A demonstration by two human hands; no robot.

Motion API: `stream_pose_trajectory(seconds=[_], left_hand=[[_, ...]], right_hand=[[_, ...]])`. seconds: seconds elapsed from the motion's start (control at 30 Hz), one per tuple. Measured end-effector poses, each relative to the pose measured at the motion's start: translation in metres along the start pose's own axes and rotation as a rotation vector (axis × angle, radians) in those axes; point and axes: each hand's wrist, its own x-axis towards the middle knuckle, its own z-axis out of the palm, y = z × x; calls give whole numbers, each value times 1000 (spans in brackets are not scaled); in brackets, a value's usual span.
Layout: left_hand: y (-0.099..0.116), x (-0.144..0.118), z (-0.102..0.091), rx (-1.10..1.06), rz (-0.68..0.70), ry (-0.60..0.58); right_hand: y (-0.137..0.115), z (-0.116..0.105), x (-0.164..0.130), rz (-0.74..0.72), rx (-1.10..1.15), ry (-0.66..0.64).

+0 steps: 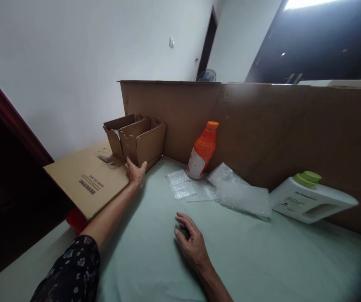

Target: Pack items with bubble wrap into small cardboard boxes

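Observation:
My left hand reaches out to the near lower corner of an open-topped cardboard box with inner dividers. Its thumb and fingers are spread apart against the corner, touching it; no closed grip shows. Under and beside that box lies a large flat cardboard box with printed text. My right hand hovers over or rests on the pale green sheet, fingers loosely curved and apart, holding nothing. Beyond it are sheets of bubble wrap and an orange bottle with an orange cap, leaning slightly.
A white jug with a green cap lies tilted at the right. A tall cardboard panel runs along the back. Something red shows under the flat box. A white wall rises at the left, with a dark red curtain.

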Motion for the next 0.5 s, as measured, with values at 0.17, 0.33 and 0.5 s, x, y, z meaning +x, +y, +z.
stream_pose_trajectory(seconds=[0.17, 0.33, 0.5], left_hand=[[-6, -95, -22, -48, 217, -319], [-48, -175, -50, 87, 506, -718], [-80, -192, -64, 223, 710, -779]], right_hand=[[-13, 4, -2, -71, -189, -87], [-25, 13, -11, -104, -337, -161], [-45, 2, -57, -284, -675, -292]])
